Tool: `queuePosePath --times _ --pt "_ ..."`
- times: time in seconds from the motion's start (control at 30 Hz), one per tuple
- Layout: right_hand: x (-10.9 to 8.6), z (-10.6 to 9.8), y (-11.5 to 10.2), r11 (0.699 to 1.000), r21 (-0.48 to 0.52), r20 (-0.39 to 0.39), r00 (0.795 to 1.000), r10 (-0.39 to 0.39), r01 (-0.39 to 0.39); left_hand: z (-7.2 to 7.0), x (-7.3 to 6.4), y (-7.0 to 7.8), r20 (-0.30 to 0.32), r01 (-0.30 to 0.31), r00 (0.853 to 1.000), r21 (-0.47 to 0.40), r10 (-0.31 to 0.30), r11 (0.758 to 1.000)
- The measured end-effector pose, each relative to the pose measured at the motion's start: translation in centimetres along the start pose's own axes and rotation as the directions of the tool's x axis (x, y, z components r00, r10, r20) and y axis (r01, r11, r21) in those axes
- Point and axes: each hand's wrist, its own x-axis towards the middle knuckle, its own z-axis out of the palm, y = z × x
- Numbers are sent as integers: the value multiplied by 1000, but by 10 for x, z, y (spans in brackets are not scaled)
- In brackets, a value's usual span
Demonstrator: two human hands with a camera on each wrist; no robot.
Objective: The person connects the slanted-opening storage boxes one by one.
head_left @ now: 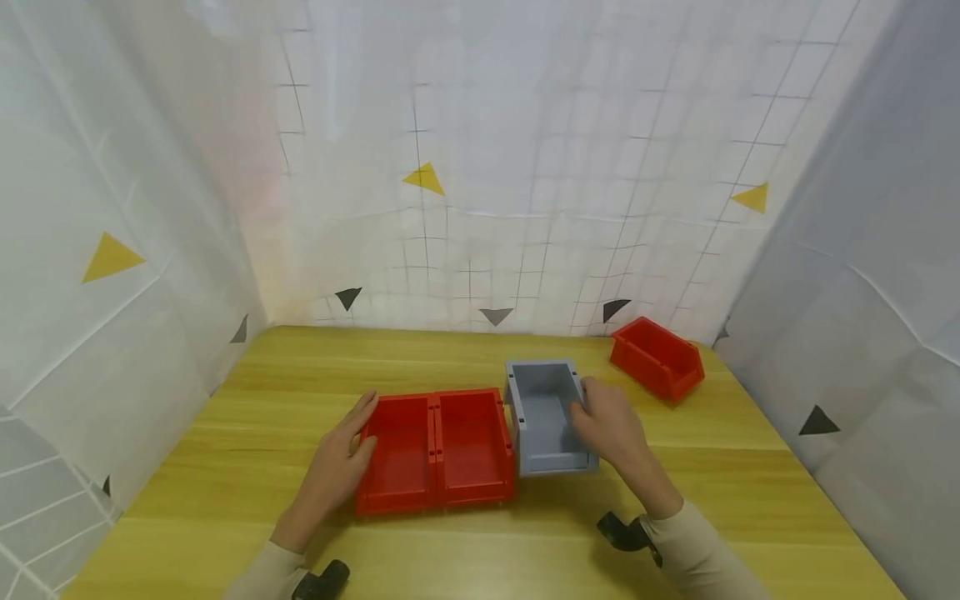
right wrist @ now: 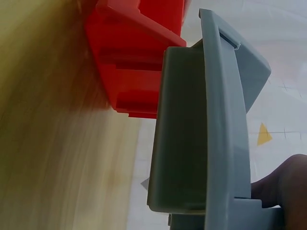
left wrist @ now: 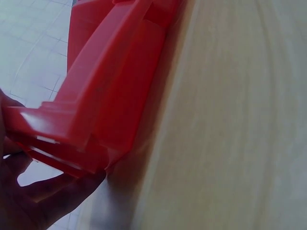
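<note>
Two red storage bins (head_left: 472, 483) stand side by side on the table, their walls meeting in the middle. My left hand (head_left: 337, 462) rests against the outer wall of the left one, fingers stretched along it and thumb at the rim. In the left wrist view, fingertips (left wrist: 91, 184) touch a low corner of the red bin (left wrist: 129, 91). My right hand (head_left: 611, 421) grips the right wall of a grey bin (head_left: 555, 462), thumb over the rim. The grey bin (right wrist: 225, 124) is held raised above the table, close beside the right red bin (right wrist: 129, 57).
Another red bin (head_left: 656, 362) stands turned at an angle at the table's back right. The wooden table (head_left: 450, 558) ends at white sheeting (head_left: 480, 258) behind and at both sides. A black camera mount sits on each wrist.
</note>
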Motion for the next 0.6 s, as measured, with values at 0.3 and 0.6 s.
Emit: queuePosePath --times 0.3,0.6 --pt "1 4 1 1000 -11 1 1000 -7 7 1 1 0 0 14 1000 2 -14 1000" --pt "2 4 2 1000 -20 15 1000 1 0 1 1 -1 0 19 1000 3 -19 1000"
